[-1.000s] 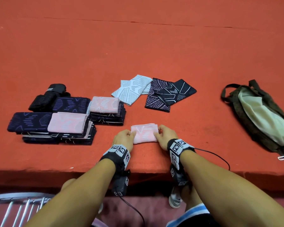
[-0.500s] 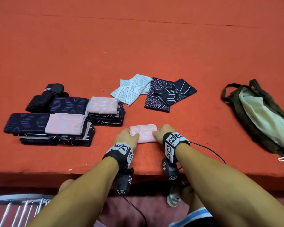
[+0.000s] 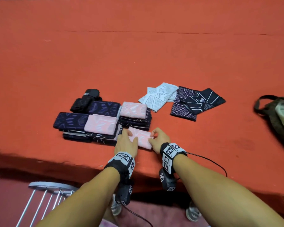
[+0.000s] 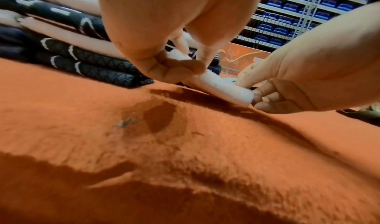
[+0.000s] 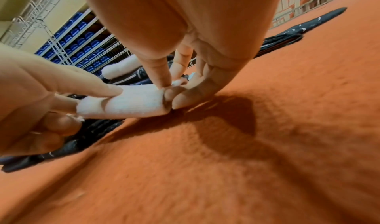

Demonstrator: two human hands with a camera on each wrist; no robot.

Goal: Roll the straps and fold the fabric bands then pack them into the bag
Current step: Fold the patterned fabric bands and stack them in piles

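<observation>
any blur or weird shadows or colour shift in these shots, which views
Head view: sharp, evenly lit; the bag is cut by the right edge. Left wrist view: the pink band washes out to white, the left hand looms soft, shadows on the orange cloth. Right wrist view: strong bulge, right hand blurred.

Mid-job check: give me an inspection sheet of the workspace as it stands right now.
Surface: orange felt table, some darker stains near the front edge.
Job's things: folded pink band held at both ends; folded stacks to its left; black rolled straps behind them; unfolded white bands and dark bands further back; bag open at far right.
Clutter: nothing seen.
Grippers: left hand and right hand each pinch the pink band.
Cables: black wire from the right wrist unit.
Surroundings: metal rack below the table; blue seats behind.
</observation>
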